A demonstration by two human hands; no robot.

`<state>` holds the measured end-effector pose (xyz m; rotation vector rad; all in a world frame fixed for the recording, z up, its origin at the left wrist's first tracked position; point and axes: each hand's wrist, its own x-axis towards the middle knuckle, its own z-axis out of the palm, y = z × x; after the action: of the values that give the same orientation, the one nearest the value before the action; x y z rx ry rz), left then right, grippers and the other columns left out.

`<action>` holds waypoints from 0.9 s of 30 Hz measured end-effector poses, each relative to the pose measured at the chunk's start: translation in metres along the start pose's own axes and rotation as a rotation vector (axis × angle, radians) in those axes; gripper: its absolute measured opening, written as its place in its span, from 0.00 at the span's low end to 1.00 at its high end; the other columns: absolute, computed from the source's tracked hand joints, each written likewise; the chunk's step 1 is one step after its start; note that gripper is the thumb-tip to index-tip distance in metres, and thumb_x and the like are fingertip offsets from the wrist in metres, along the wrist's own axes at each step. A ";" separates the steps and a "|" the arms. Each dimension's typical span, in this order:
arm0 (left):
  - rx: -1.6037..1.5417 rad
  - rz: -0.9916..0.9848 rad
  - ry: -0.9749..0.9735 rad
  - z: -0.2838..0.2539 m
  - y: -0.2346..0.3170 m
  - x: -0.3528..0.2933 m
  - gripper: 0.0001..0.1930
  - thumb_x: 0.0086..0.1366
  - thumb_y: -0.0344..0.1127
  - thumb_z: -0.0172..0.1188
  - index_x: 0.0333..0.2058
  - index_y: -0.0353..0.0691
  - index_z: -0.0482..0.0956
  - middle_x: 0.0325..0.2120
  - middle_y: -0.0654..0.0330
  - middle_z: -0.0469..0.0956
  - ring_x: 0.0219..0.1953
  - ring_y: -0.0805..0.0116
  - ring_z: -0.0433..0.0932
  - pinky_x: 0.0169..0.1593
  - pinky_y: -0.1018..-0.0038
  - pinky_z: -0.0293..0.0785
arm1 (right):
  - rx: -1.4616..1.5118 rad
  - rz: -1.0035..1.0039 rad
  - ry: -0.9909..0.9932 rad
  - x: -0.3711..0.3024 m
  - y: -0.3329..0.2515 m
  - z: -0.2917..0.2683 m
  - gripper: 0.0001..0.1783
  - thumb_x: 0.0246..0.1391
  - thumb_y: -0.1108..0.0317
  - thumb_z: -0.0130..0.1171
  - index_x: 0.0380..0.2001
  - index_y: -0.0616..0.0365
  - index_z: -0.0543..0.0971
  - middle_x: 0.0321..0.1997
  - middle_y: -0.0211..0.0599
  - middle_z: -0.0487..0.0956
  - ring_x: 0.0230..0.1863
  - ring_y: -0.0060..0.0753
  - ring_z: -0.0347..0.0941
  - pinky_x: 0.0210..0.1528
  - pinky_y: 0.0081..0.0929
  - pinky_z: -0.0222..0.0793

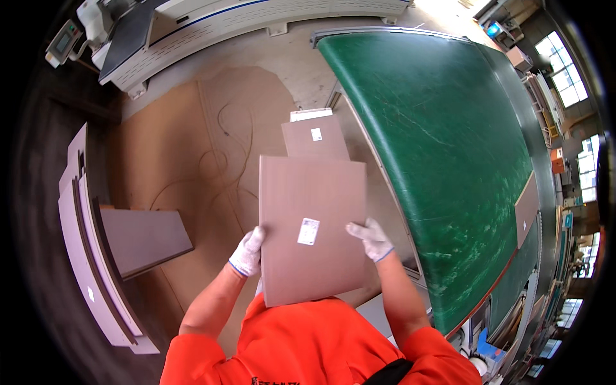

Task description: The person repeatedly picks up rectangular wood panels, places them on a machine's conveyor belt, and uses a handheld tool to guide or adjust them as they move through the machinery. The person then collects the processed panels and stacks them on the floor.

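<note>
Held up in front of my chest is a flat brownish-pink board (313, 189) with a white label (308, 231) on its face. My left hand (248, 252), in a white glove, grips its left edge with the thumb along the side. On the right edge my gloved right hand (371, 240) is closed, its thumb lying over the face. The fingers of both hands behind the board are hidden. Past the board's far edge lies another labelled board (314, 136) of the same colour, partly covered by the one I hold.
A wide green conveyor belt (443, 141) runs along my right, with a labelled board (526, 208) on its far side. To my left, several panels (96, 256) stand on edge. Brown cardboard (173, 141) covers the floor, a thin cord or strap (247, 151) loose on it. A long machine (256, 22) stands at the back.
</note>
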<state>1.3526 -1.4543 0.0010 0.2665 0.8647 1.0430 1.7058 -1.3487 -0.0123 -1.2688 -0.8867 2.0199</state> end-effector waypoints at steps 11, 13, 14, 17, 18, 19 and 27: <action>-0.022 -0.117 0.243 -0.138 -0.037 0.059 0.27 0.66 0.29 0.67 0.63 0.32 0.73 0.52 0.54 0.82 0.52 0.58 0.82 0.59 0.58 0.81 | -0.128 0.180 0.187 0.071 0.100 0.055 0.30 0.56 0.61 0.75 0.58 0.65 0.80 0.53 0.39 0.83 0.54 0.34 0.78 0.60 0.37 0.74; 0.002 -0.095 0.176 -0.166 -0.040 0.106 0.26 0.66 0.32 0.67 0.62 0.33 0.74 0.52 0.54 0.82 0.52 0.56 0.83 0.59 0.57 0.81 | -0.242 0.184 0.281 0.083 0.126 0.040 0.30 0.57 0.58 0.74 0.58 0.64 0.80 0.54 0.38 0.83 0.55 0.35 0.78 0.59 0.41 0.74; -0.028 -0.100 0.152 -0.178 -0.037 0.129 0.26 0.66 0.33 0.68 0.62 0.33 0.75 0.51 0.54 0.83 0.51 0.56 0.83 0.59 0.56 0.81 | -0.237 0.208 0.354 0.086 0.125 0.044 0.30 0.57 0.57 0.74 0.58 0.63 0.80 0.54 0.37 0.83 0.55 0.36 0.78 0.58 0.43 0.75; -0.119 -0.110 0.087 -0.197 -0.040 0.187 0.26 0.66 0.34 0.69 0.60 0.33 0.76 0.49 0.54 0.84 0.50 0.56 0.83 0.57 0.57 0.81 | -0.231 0.249 0.512 0.089 0.109 0.051 0.31 0.58 0.52 0.73 0.58 0.59 0.81 0.55 0.34 0.82 0.52 0.36 0.78 0.53 0.45 0.77; -0.139 -0.112 0.064 -0.204 -0.042 0.206 0.26 0.66 0.34 0.69 0.60 0.32 0.76 0.49 0.53 0.84 0.49 0.56 0.84 0.56 0.58 0.82 | -0.228 0.237 0.531 0.098 0.111 0.045 0.31 0.58 0.52 0.73 0.59 0.58 0.80 0.55 0.33 0.82 0.50 0.34 0.79 0.50 0.43 0.78; -0.156 -0.116 0.045 -0.207 -0.041 0.219 0.25 0.65 0.34 0.70 0.59 0.32 0.77 0.48 0.53 0.84 0.49 0.57 0.84 0.56 0.58 0.82 | -0.221 0.228 0.547 0.109 0.115 0.040 0.31 0.59 0.51 0.73 0.59 0.57 0.80 0.56 0.32 0.82 0.48 0.33 0.79 0.48 0.41 0.79; 0.548 0.362 0.289 -0.225 -0.089 0.295 0.32 0.65 0.40 0.73 0.61 0.29 0.73 0.49 0.49 0.83 0.49 0.61 0.82 0.55 0.65 0.79 | 0.135 0.083 0.652 0.157 0.203 -0.029 0.08 0.56 0.66 0.72 0.31 0.46 0.79 0.28 0.24 0.77 0.24 0.25 0.72 0.23 0.33 0.68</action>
<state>1.3098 -1.2950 -0.3429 0.7689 1.3968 1.1790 1.6475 -1.3449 -0.2638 -1.7496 -0.3836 1.5233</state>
